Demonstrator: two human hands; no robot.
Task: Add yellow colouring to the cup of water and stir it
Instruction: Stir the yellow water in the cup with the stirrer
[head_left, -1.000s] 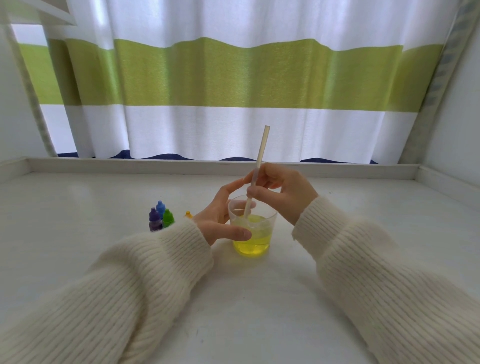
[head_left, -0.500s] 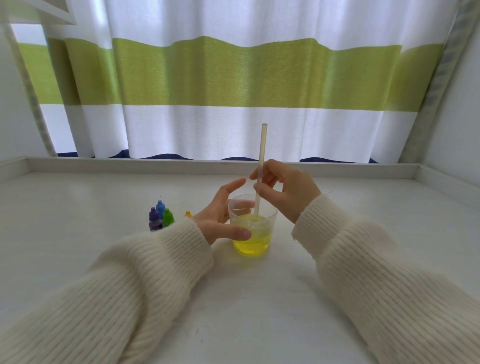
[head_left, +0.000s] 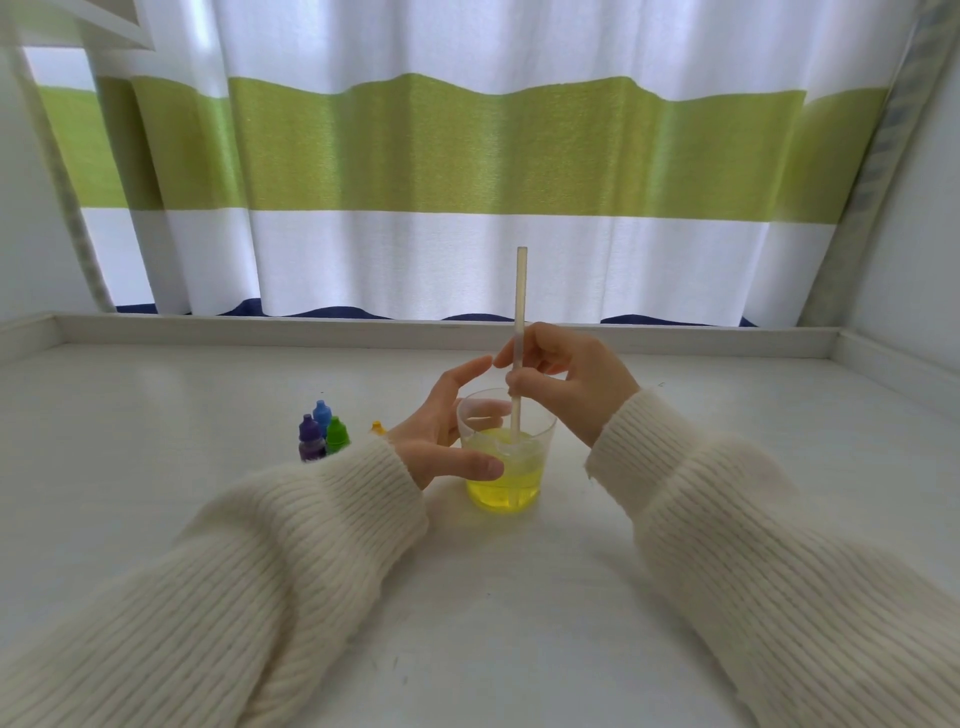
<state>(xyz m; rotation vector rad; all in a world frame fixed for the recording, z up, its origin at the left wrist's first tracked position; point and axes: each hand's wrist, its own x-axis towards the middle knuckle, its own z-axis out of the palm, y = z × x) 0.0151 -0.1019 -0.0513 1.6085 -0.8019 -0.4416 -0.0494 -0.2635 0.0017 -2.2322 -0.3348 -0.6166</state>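
Stirring step. Clear cup (head_left: 506, 452) sits on the white tabletop (head_left: 519, 597), centre of scene, water in it already yellow, darker toward the bottom. Right hand (head_left: 561, 379) pinches the straw (head_left: 519, 332), grip clamped on it about mid-length, straw nearly upright with its lower end in the liquid. Left hand (head_left: 441, 431) cups the left side of the cup, thumb on the near wall, fingers loosely curved round it, index lifted off. To do it well: keep the cup braced, small circles from the wrist, tip low to lift the denser colour, stay off the rim so nothing slops. Dropper bottles (head_left: 322, 431) stand to the left, near but apart.
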